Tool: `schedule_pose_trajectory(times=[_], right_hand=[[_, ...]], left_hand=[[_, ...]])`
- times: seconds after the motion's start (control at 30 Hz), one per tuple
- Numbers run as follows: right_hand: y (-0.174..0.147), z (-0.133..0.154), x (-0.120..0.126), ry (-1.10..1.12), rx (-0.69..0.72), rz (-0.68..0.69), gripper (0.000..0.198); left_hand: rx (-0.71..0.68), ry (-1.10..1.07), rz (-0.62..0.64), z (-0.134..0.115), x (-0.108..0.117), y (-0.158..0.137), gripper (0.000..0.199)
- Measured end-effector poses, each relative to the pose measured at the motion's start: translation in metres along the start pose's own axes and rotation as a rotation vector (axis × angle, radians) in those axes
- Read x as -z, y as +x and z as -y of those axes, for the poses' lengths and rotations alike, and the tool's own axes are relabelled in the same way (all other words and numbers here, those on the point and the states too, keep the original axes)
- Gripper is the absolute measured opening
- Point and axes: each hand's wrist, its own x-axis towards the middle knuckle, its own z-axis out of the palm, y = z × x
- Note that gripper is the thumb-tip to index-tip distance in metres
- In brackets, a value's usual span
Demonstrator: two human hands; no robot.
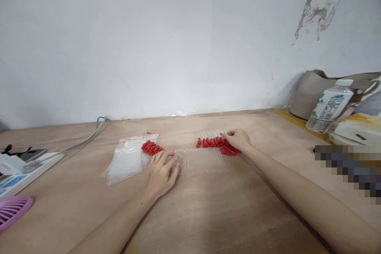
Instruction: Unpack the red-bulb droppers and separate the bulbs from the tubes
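Observation:
Clear thin glass tubes (202,162) lie side by side in a row on the wooden table. Over the left end of that row rests my left hand (162,172), its fingers stretched out and slightly apart. Several red rubber bulbs (152,148) are heaped just beyond its fingertips. Behind the row, droppers with red bulbs (211,142) lie with their clear stems pointing to the wall. My right hand (238,139) is at their right end, thumb and fingers pinched on a red bulb. More red bulbs (228,151) sit partly beneath that hand.
Clear zip bags (126,162) lie fanned out on the left. A power strip (32,174) with a grey cable (86,141) and a pink slotted object (14,211) are at far left. On the right stand a bottle (330,105) and a grey-beige bag (305,91).

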Motion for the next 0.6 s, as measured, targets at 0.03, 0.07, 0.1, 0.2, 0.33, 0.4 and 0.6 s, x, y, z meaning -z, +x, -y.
schedule_pose_trajectory(times=[0.03, 0.07, 0.1, 0.2, 0.33, 0.4, 0.6], right_hand=[[0.000, 0.001, 0.001, 0.015, -0.005, -0.008, 0.032], [0.000, 0.001, 0.002, 0.033, -0.005, -0.013, 0.035], [-0.002, 0.002, 0.004, 0.054, 0.002, -0.017, 0.037], [-0.017, 0.002, 0.008, 0.127, 0.063, -0.026, 0.035], [-0.060, 0.004, 0.012, 0.227, 0.468, -0.043, 0.021], [-0.083, 0.006, 0.012, 0.174, 0.686, -0.031, 0.015], [-0.114, 0.014, 0.004, 0.084, 0.918, -0.078, 0.011]], left_hand=[[0.001, -0.002, 0.002, 0.000, 0.000, 0.000, 0.020], [0.002, -0.003, 0.004, 0.000, 0.000, 0.000, 0.020], [0.002, -0.005, 0.005, 0.000, 0.000, -0.001, 0.020], [-0.009, -0.011, -0.011, -0.001, -0.001, -0.001, 0.022], [-0.062, -0.010, -0.048, -0.007, 0.000, 0.000, 0.035], [-0.105, 0.001, -0.068, -0.013, 0.000, 0.001, 0.041], [-0.294, 0.003, -0.054, -0.032, -0.008, 0.004, 0.033]])
